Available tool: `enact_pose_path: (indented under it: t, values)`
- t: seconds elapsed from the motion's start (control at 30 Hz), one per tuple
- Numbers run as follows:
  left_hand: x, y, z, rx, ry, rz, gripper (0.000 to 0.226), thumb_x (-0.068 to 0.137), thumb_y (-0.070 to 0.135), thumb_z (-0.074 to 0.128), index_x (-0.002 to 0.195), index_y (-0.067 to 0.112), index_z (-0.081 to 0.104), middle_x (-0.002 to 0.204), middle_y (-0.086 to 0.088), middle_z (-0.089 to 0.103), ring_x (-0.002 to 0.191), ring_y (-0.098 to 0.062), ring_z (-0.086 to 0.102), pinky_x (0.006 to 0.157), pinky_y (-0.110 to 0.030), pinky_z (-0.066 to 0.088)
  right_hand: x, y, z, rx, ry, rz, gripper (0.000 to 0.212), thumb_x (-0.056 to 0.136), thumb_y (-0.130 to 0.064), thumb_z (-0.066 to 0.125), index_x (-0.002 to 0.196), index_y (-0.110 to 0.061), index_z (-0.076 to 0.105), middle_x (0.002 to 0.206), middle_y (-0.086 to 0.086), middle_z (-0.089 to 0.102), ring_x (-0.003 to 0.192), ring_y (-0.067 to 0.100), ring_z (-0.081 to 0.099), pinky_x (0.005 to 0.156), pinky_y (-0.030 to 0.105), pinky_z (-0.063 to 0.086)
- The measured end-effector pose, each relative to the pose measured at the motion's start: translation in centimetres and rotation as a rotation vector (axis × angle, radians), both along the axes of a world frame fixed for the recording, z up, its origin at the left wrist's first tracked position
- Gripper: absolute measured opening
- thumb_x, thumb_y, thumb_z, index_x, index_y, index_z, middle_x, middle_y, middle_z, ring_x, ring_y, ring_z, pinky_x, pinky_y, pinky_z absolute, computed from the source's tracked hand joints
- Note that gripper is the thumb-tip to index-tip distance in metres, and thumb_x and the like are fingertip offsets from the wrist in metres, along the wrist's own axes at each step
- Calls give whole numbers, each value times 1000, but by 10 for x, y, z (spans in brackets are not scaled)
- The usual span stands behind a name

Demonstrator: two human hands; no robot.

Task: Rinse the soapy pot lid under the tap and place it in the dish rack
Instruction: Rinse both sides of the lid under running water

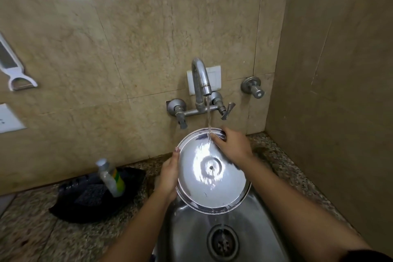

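Note:
A round steel pot lid [209,178] is tilted over the steel sink [191,236], its hollow underside facing me. Water runs from the wall tap [202,78] onto the lid's far rim and drips off the lower edge toward the drain [222,242]. My left hand [169,174] grips the lid's left edge. My right hand [232,145] rests on the upper right part of the lid, fingers at the rim where the stream lands. No dish rack is in view.
A black tray [85,204] with a scrubber and a tilted dish-soap bottle [110,177] sits on the granite counter left of the sink. A second valve [253,87] projects from the wall at right. A white peeler [14,70] hangs far left.

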State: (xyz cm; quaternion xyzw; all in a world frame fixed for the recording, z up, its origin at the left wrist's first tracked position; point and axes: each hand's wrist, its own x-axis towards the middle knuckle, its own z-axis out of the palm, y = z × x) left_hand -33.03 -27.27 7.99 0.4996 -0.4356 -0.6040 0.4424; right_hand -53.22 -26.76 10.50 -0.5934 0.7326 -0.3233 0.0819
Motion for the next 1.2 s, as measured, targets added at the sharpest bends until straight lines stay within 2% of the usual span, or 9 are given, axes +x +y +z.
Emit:
enact_pose_path:
  t: [0.13,0.27,0.4,0.57,0.7,0.87,1.0,1.1,1.2]
  values:
    - [-8,1,2,-30,6,-31,41,94,43,49,100,10,71,96,-11,75,87,-26,70,76,-34,56,14,-6,7,-182,308,149,36,94,-48,44,105,-17,60,106,5,63,101,26,55,85,38,41]
    - [-27,10,7,-87,-11,-135,36,95,38,50,95,11,74,95,-12,75,85,-21,69,74,-29,54,34,-7,1,-298,532,406,28,94,-32,40,88,-17,64,88,4,66,85,28,59,75,36,38]
    - [-26,13,4,-22,29,-72,39,94,42,50,96,9,72,94,-14,75,85,-27,70,82,-39,54,10,-1,-7,-349,427,103,29,95,-30,37,88,-16,62,87,5,66,80,28,60,70,34,38]
    - [-6,4,-8,75,104,109,48,88,52,54,100,9,72,98,-16,74,86,-33,71,85,-48,56,-14,16,-23,-140,325,-107,38,100,-34,33,129,-19,52,129,3,58,116,23,53,98,43,36]
    - [8,1,-22,115,154,152,57,76,65,60,98,15,74,106,-15,73,98,-35,69,91,-56,51,-20,41,-46,-232,364,28,46,92,-27,38,136,-17,47,136,6,54,125,26,50,104,48,34]
    - [12,5,-27,196,245,192,56,82,61,56,103,12,71,114,-17,69,102,-35,66,95,-54,49,-25,56,-51,-366,399,270,46,85,-22,49,130,-18,56,136,3,57,129,20,43,106,31,23]
    - [10,-6,-49,315,219,227,80,54,79,64,103,15,73,110,-14,73,99,-35,69,87,-53,55,-29,56,-42,-366,392,336,43,84,-28,64,127,-23,59,137,-4,57,133,17,43,108,32,24]
    - [8,-2,-38,367,241,226,70,73,73,56,107,13,70,113,-14,71,100,-35,67,81,-50,55,-36,59,-26,-385,368,297,38,86,-23,52,122,-24,62,133,-5,61,131,20,47,106,35,26]
    - [2,6,-23,477,251,116,66,89,66,36,118,12,61,115,-14,62,102,-34,58,93,-48,45,-41,59,-20,-323,469,367,53,78,-7,64,126,-28,59,142,-6,52,137,19,37,107,42,27]
